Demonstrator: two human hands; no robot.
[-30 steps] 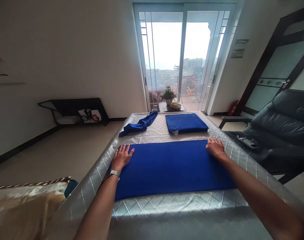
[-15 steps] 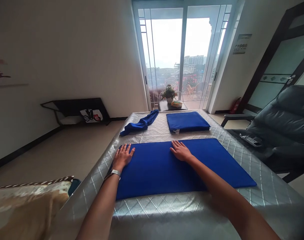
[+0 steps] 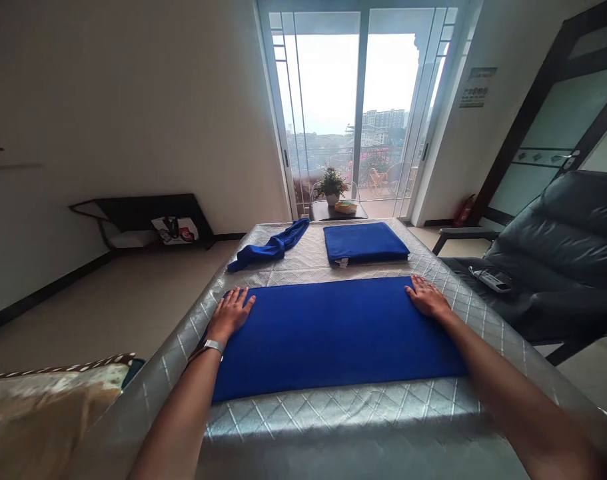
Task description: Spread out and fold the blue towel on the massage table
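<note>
One nearest blue cloth [image 3: 328, 337] lies flat on the silver tablecloth [image 3: 328, 408], left hand [image 3: 230, 313] and right hand [image 3: 428, 297] spread flat near its far corners, gripping nothing, where uneven sideways drag could ruck it.

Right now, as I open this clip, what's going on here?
A person is at a table with a silver quilted cover, where a blue cloth lies spread flat. The left hand rests palm down near its far left corner, and the right hand is at its far right corner, fingers extended. Beyond it, a folded blue bundle lies to the right and a crumpled blue piece to the left, neither being touched.
</note>
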